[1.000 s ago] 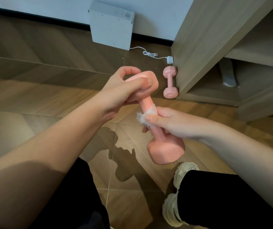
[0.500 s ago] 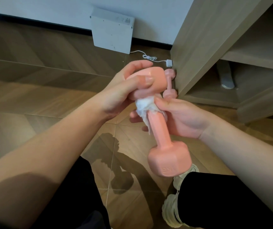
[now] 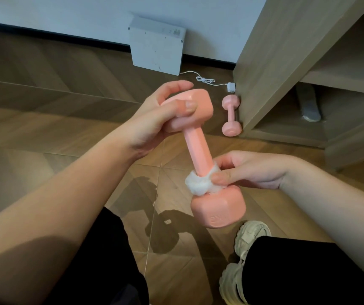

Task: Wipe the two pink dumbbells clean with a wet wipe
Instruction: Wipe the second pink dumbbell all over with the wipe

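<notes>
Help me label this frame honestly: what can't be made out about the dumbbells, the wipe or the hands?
Head view only.
The held dumbbell: its far head is partly covered by the left hand.
The wet wipe: its far side is hidden behind the dumbbell and the right hand.
The embossed mark on the near head: too blurred to read.
The floor dumbbell: too small to judge cleanliness.

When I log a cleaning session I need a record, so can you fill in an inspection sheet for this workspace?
Surface: wooden floor, shadows on it.
Job's things: held dumbbell tilted in the air, wipe wrapped round its handle's lower end; second dumbbell lying on the floor beside the cabinet.
Clutter: white box leaning on the wall.
Hands: left hand grips the upper head; right hand pinches the wipe.
Cables: white cable on the floor.
Surroundings: person's shoes below.
</notes>
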